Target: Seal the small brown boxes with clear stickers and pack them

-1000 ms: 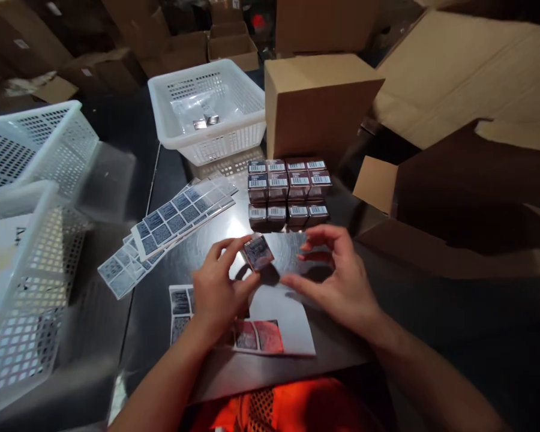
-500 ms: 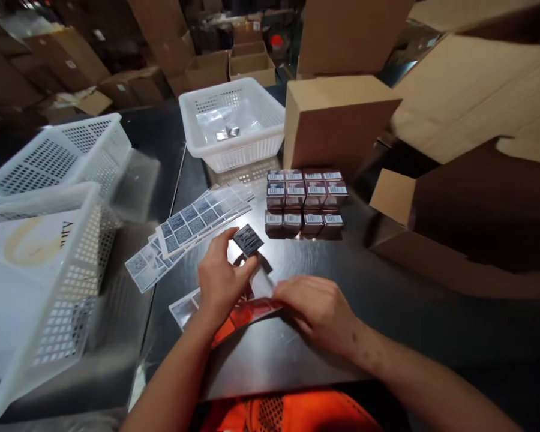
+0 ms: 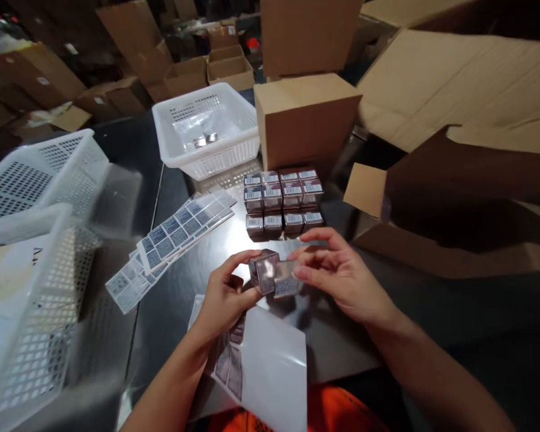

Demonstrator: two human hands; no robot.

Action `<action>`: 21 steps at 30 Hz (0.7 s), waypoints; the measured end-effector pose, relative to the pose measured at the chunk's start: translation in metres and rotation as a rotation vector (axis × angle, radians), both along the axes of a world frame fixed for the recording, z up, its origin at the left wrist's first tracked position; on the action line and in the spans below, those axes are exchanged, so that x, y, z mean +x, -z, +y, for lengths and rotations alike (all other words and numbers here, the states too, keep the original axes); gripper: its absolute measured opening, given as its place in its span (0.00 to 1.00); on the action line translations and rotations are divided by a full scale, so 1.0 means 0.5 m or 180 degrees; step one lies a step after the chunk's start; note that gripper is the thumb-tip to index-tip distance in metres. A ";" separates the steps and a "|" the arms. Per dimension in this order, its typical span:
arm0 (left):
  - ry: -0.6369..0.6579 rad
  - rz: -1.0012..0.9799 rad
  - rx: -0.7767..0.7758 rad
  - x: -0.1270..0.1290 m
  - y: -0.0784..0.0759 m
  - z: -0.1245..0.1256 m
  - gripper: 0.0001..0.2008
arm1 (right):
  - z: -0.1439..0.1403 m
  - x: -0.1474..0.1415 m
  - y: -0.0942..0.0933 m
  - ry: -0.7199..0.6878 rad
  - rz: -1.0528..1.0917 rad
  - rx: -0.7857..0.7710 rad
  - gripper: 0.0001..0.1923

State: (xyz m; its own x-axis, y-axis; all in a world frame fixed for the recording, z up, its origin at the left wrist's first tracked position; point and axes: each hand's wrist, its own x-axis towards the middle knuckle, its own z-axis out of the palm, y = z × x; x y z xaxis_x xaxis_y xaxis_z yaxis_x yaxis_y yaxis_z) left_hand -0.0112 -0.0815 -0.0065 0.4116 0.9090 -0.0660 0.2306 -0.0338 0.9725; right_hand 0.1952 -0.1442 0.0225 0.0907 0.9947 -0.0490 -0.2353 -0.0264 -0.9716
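Observation:
My left hand (image 3: 225,297) is closed around a small dark shiny box (image 3: 266,273), held above the metal table. Between the thumb and fingers of my right hand (image 3: 344,276) is a small see-through sticker (image 3: 288,279) with fine print. Its near edge meets or overlaps the side of the box; I cannot tell how much of it touches. Below my left hand lies a curled sticker sheet (image 3: 274,366), its white side showing and printed labels on its left part. More sticker sheets (image 3: 180,233) lie overlapped to the left.
Small boxes with barcode labels (image 3: 282,201) stand in rows beyond my hands. A white basket (image 3: 225,150) holding a few small pieces stands behind them, beside a carton (image 3: 308,123). White baskets (image 3: 49,270) line the left; an open carton (image 3: 454,204) stands at right.
My right hand has left the sticker sheet and risen to the box, now with a sticker in its fingers. The sheet has curled over toward me. My left hand has turned the box.

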 end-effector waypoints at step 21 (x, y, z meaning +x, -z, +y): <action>0.0179 -0.0026 0.0082 0.005 -0.013 -0.018 0.22 | -0.009 -0.006 -0.012 -0.0172 -0.0060 -0.0339 0.30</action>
